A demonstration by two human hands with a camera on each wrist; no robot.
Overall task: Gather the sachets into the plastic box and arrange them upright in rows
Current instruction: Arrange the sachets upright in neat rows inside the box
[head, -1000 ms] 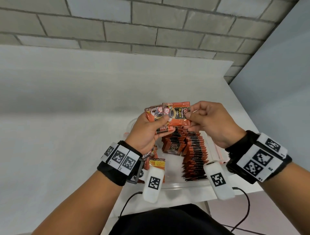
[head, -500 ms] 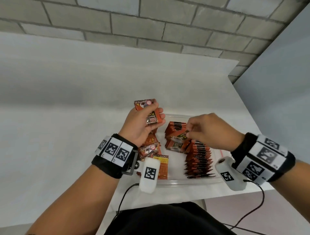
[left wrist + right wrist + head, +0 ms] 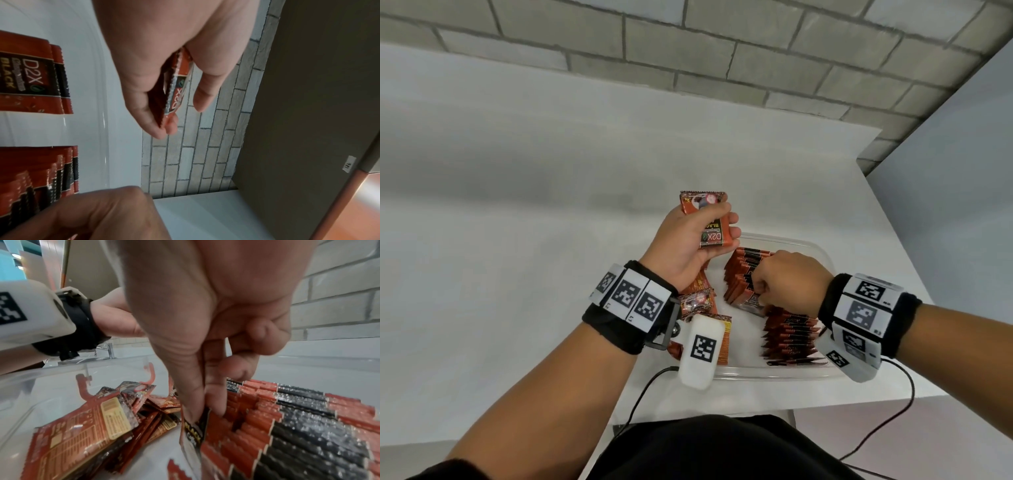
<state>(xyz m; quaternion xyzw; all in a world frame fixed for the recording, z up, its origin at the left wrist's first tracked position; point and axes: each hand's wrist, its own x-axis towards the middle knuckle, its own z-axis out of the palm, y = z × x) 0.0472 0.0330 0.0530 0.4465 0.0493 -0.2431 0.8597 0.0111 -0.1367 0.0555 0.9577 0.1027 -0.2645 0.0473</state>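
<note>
On the white counter (image 3: 524, 205), loose sachets (image 3: 697, 301) lie at the left of the clear plastic box (image 3: 822, 255), partly hidden by the wrist. The left hand (image 3: 685, 243) grips a small stack of sachets (image 3: 709, 222) reading "D2X … BLACK". The right hand (image 3: 787, 282), lower than a moment ago, pinches one sachet (image 3: 194, 426) at the upright row (image 3: 787, 334), its label mostly covered.

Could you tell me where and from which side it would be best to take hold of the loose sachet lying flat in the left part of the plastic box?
Probably by its near short edge, from above: the loose sachet lies flat, label side down, atop others, so its rim overhangs for a pinch.
</note>
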